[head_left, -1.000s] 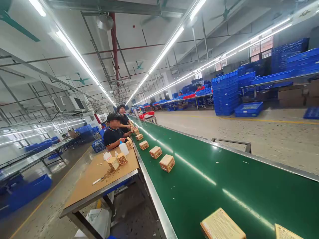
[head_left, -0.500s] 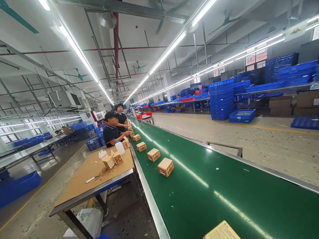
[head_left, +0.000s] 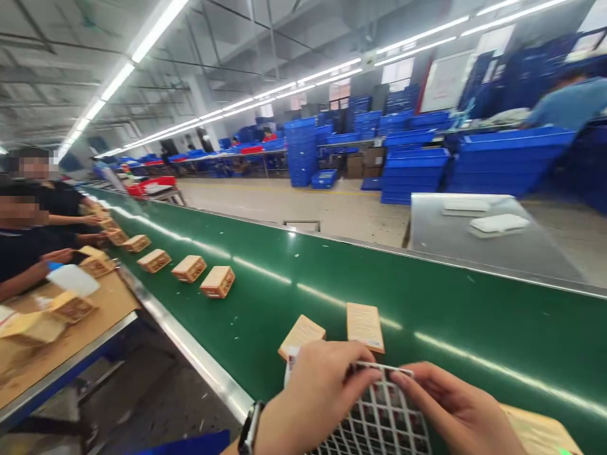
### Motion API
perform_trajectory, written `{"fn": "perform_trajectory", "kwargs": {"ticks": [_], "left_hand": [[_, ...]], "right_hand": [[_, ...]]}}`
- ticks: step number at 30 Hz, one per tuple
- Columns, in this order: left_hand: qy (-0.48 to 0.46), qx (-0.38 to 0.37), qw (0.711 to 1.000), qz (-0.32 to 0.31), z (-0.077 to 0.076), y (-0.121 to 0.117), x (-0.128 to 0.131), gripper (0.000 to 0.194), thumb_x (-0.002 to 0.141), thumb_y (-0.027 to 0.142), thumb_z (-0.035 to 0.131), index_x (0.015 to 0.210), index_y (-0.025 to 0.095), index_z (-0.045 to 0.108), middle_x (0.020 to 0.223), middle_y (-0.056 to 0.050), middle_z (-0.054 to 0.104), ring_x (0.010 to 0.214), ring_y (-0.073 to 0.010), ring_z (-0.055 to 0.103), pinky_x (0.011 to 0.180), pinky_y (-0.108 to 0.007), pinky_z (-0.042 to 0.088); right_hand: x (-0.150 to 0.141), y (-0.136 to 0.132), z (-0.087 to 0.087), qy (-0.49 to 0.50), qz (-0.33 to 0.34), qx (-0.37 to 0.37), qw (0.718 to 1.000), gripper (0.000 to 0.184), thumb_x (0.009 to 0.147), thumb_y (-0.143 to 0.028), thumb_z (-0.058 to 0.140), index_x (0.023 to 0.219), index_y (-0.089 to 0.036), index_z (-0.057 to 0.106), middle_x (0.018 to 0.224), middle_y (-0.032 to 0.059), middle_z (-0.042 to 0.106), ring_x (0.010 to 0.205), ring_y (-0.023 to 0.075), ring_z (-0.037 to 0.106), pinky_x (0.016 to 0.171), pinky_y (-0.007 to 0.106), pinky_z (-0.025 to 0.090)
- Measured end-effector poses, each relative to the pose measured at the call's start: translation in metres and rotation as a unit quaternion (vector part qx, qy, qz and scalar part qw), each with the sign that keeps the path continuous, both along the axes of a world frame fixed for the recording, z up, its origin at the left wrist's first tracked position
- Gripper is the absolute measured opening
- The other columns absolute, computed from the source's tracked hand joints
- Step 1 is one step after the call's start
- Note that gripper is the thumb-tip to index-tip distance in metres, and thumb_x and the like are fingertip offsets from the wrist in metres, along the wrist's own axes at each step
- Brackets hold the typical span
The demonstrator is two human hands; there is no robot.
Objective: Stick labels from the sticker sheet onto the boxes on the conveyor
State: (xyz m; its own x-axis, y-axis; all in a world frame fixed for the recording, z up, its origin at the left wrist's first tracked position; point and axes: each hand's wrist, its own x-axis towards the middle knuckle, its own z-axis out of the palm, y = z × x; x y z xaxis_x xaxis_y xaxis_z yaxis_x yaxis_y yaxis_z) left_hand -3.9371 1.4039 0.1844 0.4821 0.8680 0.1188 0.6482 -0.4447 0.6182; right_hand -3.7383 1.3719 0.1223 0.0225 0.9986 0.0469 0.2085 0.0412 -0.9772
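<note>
At the bottom of the head view both my hands hold a white mesh sleeve (head_left: 379, 417) over the near edge of the green conveyor belt (head_left: 427, 316). My left hand (head_left: 313, 395), with a watch on its wrist, pinches the sleeve's top left edge. My right hand (head_left: 455, 411) grips its right side, fingers curled. Something dark shows through the mesh. Just beyond my fingers two flat tan boxes (head_left: 365, 325) lie on the belt. Further left, several small brown boxes (head_left: 217, 281) ride the belt in a row.
Two co-workers (head_left: 28, 246) sit at a brown-topped table (head_left: 66, 341) on the left with boxes and a white bottle. A steel table (head_left: 484, 243) stands across the belt. Stacks of blue crates (head_left: 412, 174) line the far floor.
The view has swung right and down. My hands with the mesh sleeve have come into view, and the two flat boxes now lie just ahead of them.
</note>
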Motion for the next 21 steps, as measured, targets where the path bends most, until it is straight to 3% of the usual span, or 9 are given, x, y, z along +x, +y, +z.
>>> {"fn": "perform_trajectory", "kwargs": {"ticks": [2,6,8,10,14,16,18,19,21], "left_hand": [[-0.040,-0.069,0.997,-0.006,0.009,0.005,-0.008,0.011,0.095,0.032,0.061,0.091,0.025,0.069,0.086,0.006,0.075,0.077,-0.0123,0.067,0.069,-0.022,0.042],[-0.028,-0.091,0.995,-0.021,0.016,0.008,-0.016,0.013,0.094,0.031,0.061,0.088,0.025,0.071,0.080,0.007,0.073,0.072,-0.0106,0.064,0.065,-0.020,0.039],[-0.012,-0.082,0.996,-0.023,0.014,0.008,-0.016,0.013,0.094,0.030,0.061,0.088,0.025,0.070,0.079,0.006,0.073,0.071,-0.0110,0.064,0.066,-0.021,0.039],[0.005,-0.069,0.997,-0.025,0.010,0.008,-0.014,0.013,0.094,0.030,0.060,0.088,0.024,0.070,0.079,0.006,0.073,0.071,-0.0116,0.064,0.065,-0.021,0.038],[0.025,-0.056,0.997,-0.042,0.003,0.007,-0.009,0.013,0.095,0.032,0.059,0.089,0.025,0.069,0.081,0.005,0.074,0.073,-0.0128,0.065,0.066,-0.022,0.038],[0.035,-0.060,0.997,-0.045,0.000,0.007,-0.007,0.013,0.095,0.034,0.059,0.089,0.026,0.068,0.082,0.006,0.074,0.074,-0.0135,0.065,0.066,-0.023,0.038],[0.042,-0.076,0.996,-0.036,-0.003,0.008,-0.006,0.015,0.096,0.035,0.057,0.090,0.027,0.068,0.082,0.006,0.074,0.074,-0.0143,0.066,0.067,-0.024,0.038],[0.044,-0.087,0.995,-0.028,-0.006,0.008,-0.005,0.015,0.096,0.036,0.057,0.090,0.027,0.068,0.082,0.006,0.074,0.075,-0.0148,0.066,0.067,-0.025,0.039],[0.051,-0.113,0.992,-0.013,-0.015,0.011,-0.005,0.017,0.096,0.038,0.056,0.090,0.027,0.068,0.081,0.005,0.074,0.076,-0.0164,0.067,0.067,-0.026,0.041]], "right_hand": [[-0.003,-0.002,0.018,0.006,0.043,-0.032,0.999,0.038,0.084,-0.059,0.065,0.076,-0.023,0.074,0.067,0.0027,0.070,0.062,0.0217,0.067,0.053,0.024,0.053],[-0.012,0.002,0.032,-0.027,0.045,-0.008,0.999,0.039,0.089,-0.056,0.060,0.072,-0.022,0.071,0.062,0.0010,0.066,0.057,0.0190,0.063,0.051,0.022,0.050],[-0.008,0.001,0.032,-0.069,0.050,0.036,0.996,0.031,0.091,-0.050,0.060,0.082,-0.023,0.073,0.072,0.0014,0.071,0.063,0.0198,0.068,0.055,0.023,0.054],[0.000,-0.001,0.030,-0.134,0.030,0.127,0.982,0.019,0.093,-0.040,0.061,0.100,-0.026,0.072,0.090,0.0024,0.075,0.077,0.0206,0.072,0.063,0.023,0.058],[0.013,-0.005,0.034,-0.302,0.001,0.345,0.889,0.016,0.097,-0.023,0.056,0.107,-0.026,0.069,0.111,0.0049,0.073,0.100,0.0232,0.070,0.084,0.032,0.058],[0.014,-0.008,0.036,-0.376,0.013,0.389,0.841,0.019,0.097,-0.015,0.052,0.103,-0.023,0.069,0.117,0.0074,0.071,0.107,0.0254,0.067,0.091,0.037,0.054],[0.015,-0.012,0.032,-0.413,0.016,0.408,0.814,0.023,0.095,-0.009,0.052,0.102,-0.021,0.070,0.121,0.0090,0.069,0.111,0.0261,0.066,0.095,0.038,0.051],[0.015,-0.014,0.028,-0.406,0.013,0.413,0.815,0.023,0.094,-0.008,0.053,0.101,-0.021,0.070,0.121,0.0086,0.070,0.111,0.0257,0.066,0.097,0.037,0.050],[0.018,-0.015,0.013,-0.339,-0.006,0.377,0.862,0.017,0.092,-0.012,0.059,0.095,-0.023,0.072,0.118,0.0062,0.071,0.109,0.0245,0.067,0.095,0.034,0.052]]}}
